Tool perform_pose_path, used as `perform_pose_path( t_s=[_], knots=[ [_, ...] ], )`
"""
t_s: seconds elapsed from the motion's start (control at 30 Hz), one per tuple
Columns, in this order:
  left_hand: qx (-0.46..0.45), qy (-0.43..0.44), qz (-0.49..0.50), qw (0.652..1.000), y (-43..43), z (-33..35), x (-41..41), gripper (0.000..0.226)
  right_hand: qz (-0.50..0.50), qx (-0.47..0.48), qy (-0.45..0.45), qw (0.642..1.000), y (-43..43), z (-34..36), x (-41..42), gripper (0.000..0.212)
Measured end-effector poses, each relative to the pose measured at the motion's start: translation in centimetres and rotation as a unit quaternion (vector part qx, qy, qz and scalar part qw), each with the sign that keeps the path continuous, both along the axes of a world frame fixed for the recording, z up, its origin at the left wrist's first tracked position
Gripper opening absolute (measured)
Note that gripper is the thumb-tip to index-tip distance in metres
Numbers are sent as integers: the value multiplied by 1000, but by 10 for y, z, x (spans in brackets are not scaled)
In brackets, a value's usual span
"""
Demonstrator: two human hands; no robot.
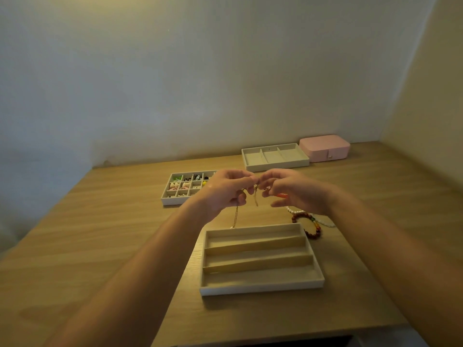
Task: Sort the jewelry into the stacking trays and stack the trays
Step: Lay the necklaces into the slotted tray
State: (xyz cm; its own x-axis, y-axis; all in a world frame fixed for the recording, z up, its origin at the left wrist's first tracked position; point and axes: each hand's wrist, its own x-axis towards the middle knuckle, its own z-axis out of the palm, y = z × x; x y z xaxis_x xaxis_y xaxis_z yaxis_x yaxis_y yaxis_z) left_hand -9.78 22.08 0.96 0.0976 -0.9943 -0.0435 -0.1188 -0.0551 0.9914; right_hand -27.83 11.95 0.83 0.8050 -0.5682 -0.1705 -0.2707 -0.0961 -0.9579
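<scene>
While they hover over the table, left hand (225, 194) and right hand (295, 194) both pinch the gold chain (236, 216), its tail dangling just beyond the near tray (260, 288). Best bet: draw it straight and tangle-free, then lay it lengthwise in one slot.

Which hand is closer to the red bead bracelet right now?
Right. The right hand hovers just beyond the red bead bracelet; the left hand is farther off to its left, holding the gold chain.
</scene>
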Motion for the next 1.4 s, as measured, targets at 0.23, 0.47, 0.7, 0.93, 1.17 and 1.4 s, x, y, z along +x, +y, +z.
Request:
perform_pose_path(
  t_s=[0.23, 0.47, 0.7, 0.93, 1.17, 1.4],
  knots=[
    [-24, -4, 49, 999, 3, 3, 3, 20, -10, -25, -28, 999, 7, 6, 5, 27],
    [0, 16, 40, 999, 13, -14, 9, 34, -80, 129, -200, 968, 13, 28, 7, 34],
    [7, 51, 75, 996, 22, -33, 23, 27, -220, 177, -328, 902, 2, 55, 14, 28],
    [-7, 169, 124, 978, 31, -30, 36, 21, -363, 82, -182, 910, -11, 36, 15, 29],
    [-4, 283, 113, 953, 26, 3, 40, 27, -222, -79, 85, 968, -9, -2, 20, 23],
    [15, 283, 83, 955, 24, 22, 30, 31, -192, -227, 104, 949, 3, -12, 38, 25]
  ],
)
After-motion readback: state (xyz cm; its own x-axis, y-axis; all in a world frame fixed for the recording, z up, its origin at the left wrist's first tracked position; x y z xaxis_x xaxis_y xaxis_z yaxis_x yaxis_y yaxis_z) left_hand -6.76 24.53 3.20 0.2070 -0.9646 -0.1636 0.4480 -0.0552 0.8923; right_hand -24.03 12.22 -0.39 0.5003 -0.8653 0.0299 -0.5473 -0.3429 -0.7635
